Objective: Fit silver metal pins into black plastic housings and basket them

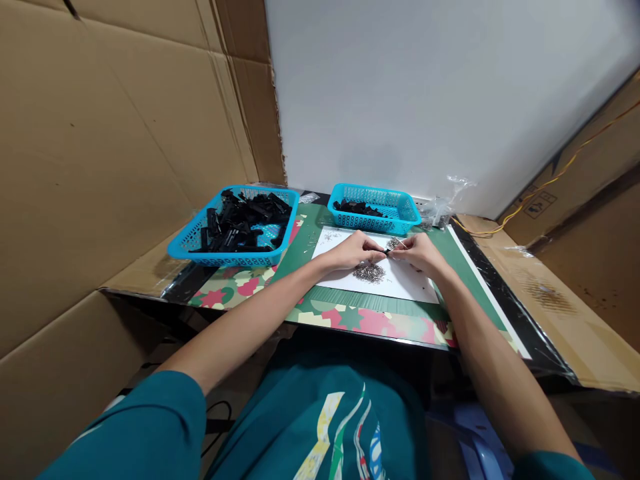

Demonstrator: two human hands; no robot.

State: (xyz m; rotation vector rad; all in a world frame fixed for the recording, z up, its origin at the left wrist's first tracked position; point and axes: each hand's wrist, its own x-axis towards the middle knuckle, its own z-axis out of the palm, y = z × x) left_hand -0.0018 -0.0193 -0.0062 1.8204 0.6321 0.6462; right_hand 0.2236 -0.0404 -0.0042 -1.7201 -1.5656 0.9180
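Observation:
My left hand [356,251] is closed on a small black part [387,252] above a white sheet [407,283]. Close against it, my right hand [419,253] is pinched at the same spot, its fingertips touching or nearly touching the black part. What the right fingers hold is too small to make out. Just below the hands lies a pile of small shiny metal pieces [369,273]. A second, smaller metal pile [393,243] shows behind the fingertips. A few loose bits [331,236] are scattered at the sheet's far left corner.
A large blue basket [235,259] of black plastic parts [240,223] stands at the left. Behind the sheet is a smaller blue basket [373,223] with fewer black pieces. Clear plastic bags [440,210] sit beside it. Cardboard [125,100] walls the left side; yellow wire [545,183] hangs right.

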